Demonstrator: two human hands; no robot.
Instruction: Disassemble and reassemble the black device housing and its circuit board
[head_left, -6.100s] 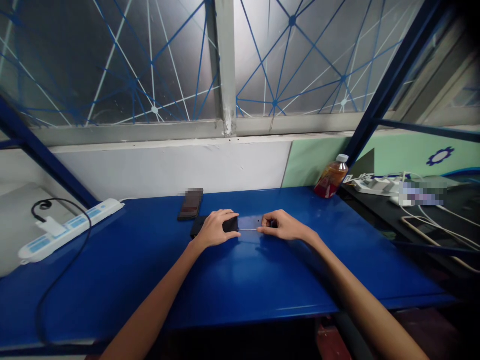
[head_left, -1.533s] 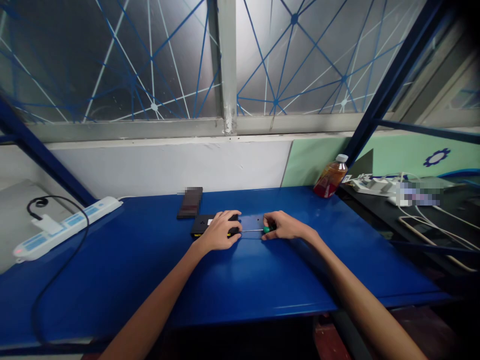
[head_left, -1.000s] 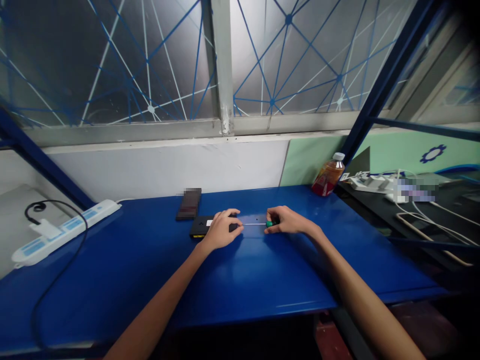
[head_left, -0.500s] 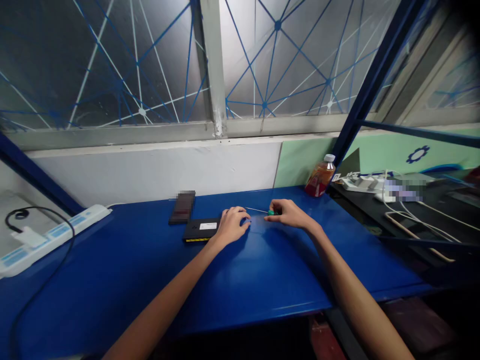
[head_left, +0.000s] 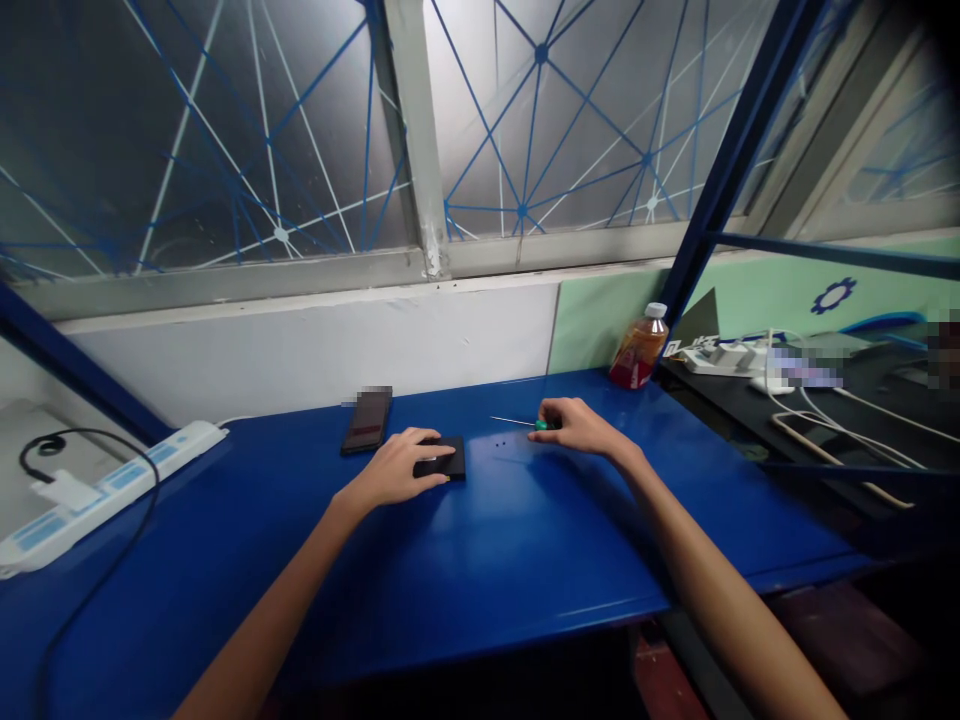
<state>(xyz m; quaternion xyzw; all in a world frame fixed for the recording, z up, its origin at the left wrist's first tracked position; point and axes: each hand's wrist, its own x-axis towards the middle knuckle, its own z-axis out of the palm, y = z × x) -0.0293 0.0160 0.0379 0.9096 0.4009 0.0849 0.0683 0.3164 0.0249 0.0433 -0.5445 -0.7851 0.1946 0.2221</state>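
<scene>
Head view: our left hand (head_left: 397, 468) has shifted leftward, fingers spread over the box (head_left: 456, 462) on the desk (head_left: 480, 560), baring its right end. Our right hand (head_left: 574, 425) pinches the screwdriver (head_left: 541, 425) apart from it; driving looks paused.

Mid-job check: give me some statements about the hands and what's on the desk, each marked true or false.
1. The right hand holds a green-handled screwdriver. True.
2. The left hand is on the phone. False: it is on the black box.
3. Small dark pieces lie on the blue tabletop between the hands. True.
4. The bottle has no cap. False: a white cap is on it.
5. The phone lies between the power strip and the bottle. True.
</scene>
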